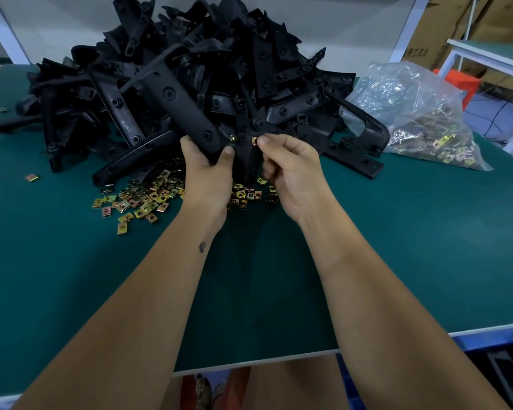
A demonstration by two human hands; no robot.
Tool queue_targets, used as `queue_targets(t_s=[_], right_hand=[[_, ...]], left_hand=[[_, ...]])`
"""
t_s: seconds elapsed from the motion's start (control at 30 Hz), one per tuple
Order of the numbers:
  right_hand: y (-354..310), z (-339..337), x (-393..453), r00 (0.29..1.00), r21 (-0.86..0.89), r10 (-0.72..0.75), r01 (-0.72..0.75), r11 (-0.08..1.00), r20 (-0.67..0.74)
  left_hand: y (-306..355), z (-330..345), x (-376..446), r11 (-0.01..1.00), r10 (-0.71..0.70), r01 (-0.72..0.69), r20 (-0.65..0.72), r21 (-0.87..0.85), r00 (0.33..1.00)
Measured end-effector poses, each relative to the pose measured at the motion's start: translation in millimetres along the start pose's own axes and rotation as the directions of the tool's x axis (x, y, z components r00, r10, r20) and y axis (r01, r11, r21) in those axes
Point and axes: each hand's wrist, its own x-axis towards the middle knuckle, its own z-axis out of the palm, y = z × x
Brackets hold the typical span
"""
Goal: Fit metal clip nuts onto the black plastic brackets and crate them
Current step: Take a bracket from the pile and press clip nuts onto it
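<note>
Green felt over the table [71, 276], from the near edge back to a white wall. Far left on the felt: one stray clip nut [31, 178], well apart from the rest. Further right, a scatter of brass-coloured nuts [139, 202], spread in front of the heap and partly hidden behind both wrists. Behind it, a tall heap of black brackets [190, 69], tangled at all angles, filling the middle of the table.

Left hand [208, 176] raised above the scatter, fingers [190, 149] curled round the lower end of a long bracket [178, 105], thumb pressed across its near face; bracket slanting up and to the left, against the heap. Just right of that grip, a nut [232, 138] already seated on a black part. Right hand [293, 173] beside the left, thumb and forefinger pinching a second nut [253, 140] against the dark plastic; remaining fingers curled loosely beneath. Cannot tell whether this nut is fully pushed on.

Right of the hands, a bigger curved black bracket [365, 134] lying flat at the heap's edge. Beyond it, a clear plastic bag [412, 108] bulging with more nuts, resting on the felt. Far right, off the table: cardboard boxes [456, 22], a white-framed bench and something orange. Bottom right, below the table edge, a blue crate [492, 344] with dark parts inside.
</note>
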Motion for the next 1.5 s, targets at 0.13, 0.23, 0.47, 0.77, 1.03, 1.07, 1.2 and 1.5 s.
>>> queue_targets(t_s=[0.13,0.23,0.47,0.77,1.03,1.07,1.2,1.5], right_hand=[[-2.6,-3.0,2.2,1.000,-0.027,0.006,-0.006,1.000,-0.016],[-2.6,-6.0,3.6,0.998,-0.244,-0.013,-0.004,0.970,-0.068],[7.3,-7.6,-0.7,0.995,-0.966,-0.050,0.101,0.240,0.092],[11.3,-10.3,1.2,0.983,-0.967,-0.114,0.166,0.193,0.146],[3.3,-2.2,-0.2,0.986,-0.565,-0.165,0.114,0.817,-0.039],[2.1,-1.4,-0.6,0.991,-0.464,-0.130,0.098,0.880,-0.037],[-0.4,0.2,-1.6,0.999,-0.174,-0.032,0.035,0.984,0.022],[-4.2,0.6,-3.9,0.998,0.027,0.009,-0.011,1.000,0.066]], left_hand=[[4.2,-0.9,1.4,0.996,-0.046,0.045,-0.011,-0.080,0.999],[9.1,-4.2,4.8,0.974,-0.121,0.112,-0.037,-0.195,0.992],[15.3,-16.0,10.2,0.837,-0.217,0.198,0.023,-0.511,0.976],[13.4,-21.1,10.7,0.817,-0.249,0.243,0.059,-0.524,0.967],[13.7,-18.2,9.3,0.821,-0.277,0.297,0.114,-0.488,0.954],[13.2,-18.0,9.5,0.823,-0.285,0.304,0.115,-0.479,0.952],[12.4,-17.5,11.8,0.822,-0.296,0.323,0.134,-0.469,0.946],[11.7,-18.4,12.1,0.829,-0.238,0.305,0.197,-0.469,0.951]])
